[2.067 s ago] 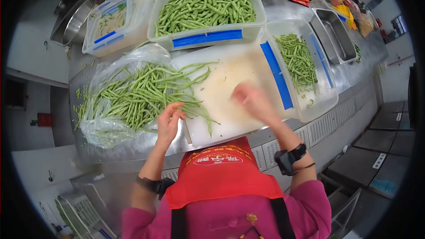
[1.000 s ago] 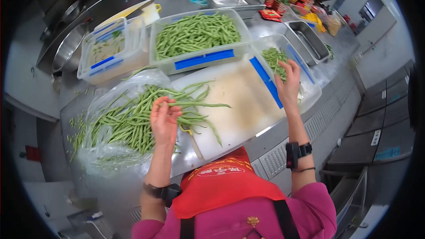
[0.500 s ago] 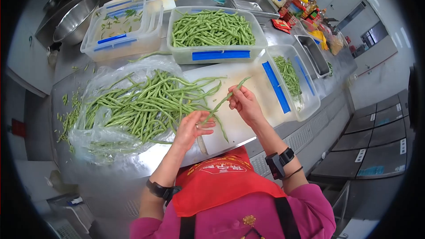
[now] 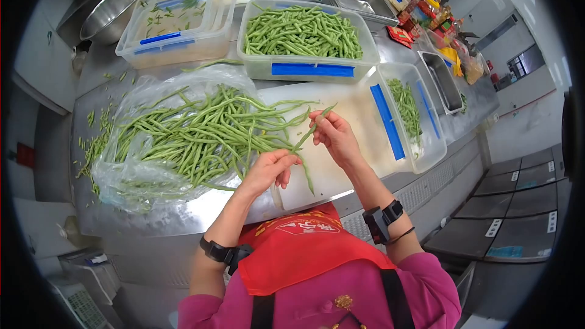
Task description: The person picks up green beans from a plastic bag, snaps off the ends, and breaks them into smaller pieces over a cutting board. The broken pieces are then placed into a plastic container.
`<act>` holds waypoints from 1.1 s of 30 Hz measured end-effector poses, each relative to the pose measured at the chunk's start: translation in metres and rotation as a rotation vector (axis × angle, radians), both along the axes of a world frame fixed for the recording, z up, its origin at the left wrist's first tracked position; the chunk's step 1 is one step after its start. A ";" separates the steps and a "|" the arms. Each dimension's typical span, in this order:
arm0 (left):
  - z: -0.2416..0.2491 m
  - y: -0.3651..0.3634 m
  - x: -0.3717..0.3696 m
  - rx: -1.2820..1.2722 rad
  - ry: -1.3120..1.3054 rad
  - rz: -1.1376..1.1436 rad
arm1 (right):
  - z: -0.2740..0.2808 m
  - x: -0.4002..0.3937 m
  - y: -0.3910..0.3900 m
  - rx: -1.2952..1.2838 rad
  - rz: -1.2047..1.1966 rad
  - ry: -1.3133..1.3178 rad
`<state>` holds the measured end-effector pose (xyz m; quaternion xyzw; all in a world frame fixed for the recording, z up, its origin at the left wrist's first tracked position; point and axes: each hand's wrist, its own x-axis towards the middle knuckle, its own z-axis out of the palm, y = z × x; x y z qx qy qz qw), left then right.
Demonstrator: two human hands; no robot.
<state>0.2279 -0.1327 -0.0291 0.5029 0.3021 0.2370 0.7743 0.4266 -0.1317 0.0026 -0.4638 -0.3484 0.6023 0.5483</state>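
Note:
A long green bean (image 4: 307, 136) slants between my hands over the white cutting board (image 4: 344, 100). My right hand (image 4: 336, 139) pinches it near its upper end, between thumb and fingers. Below and to the left, my left hand (image 4: 268, 172) has its thumb and index finger closed at the bean's lower end, the other fingers curled under. Beside my left hand, a heap of long green beans (image 4: 195, 140) spills from a crumpled clear plastic bag (image 4: 143, 183) onto the board. One bean (image 4: 308, 176) hangs down past my left fingertips.
Behind the board stands a clear bin (image 4: 262, 70) full of shorter bean pieces. A smaller tub (image 4: 434, 146) with some pieces is at the right. Stacked tubs (image 4: 137, 55) holding scraps and a steel bowl (image 4: 100, 30) are back left. Trimmed ends (image 4: 97, 152) litter the steel table's left side.
My left thumb and fingers, spread apart before, have closed at the bean's lower end. My right hand has come slightly lower along with the bean. The view has shifted a little.

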 end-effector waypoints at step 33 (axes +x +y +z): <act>0.017 -0.008 0.047 1.321 0.219 0.368 | -0.030 0.020 -0.042 -0.337 0.181 0.627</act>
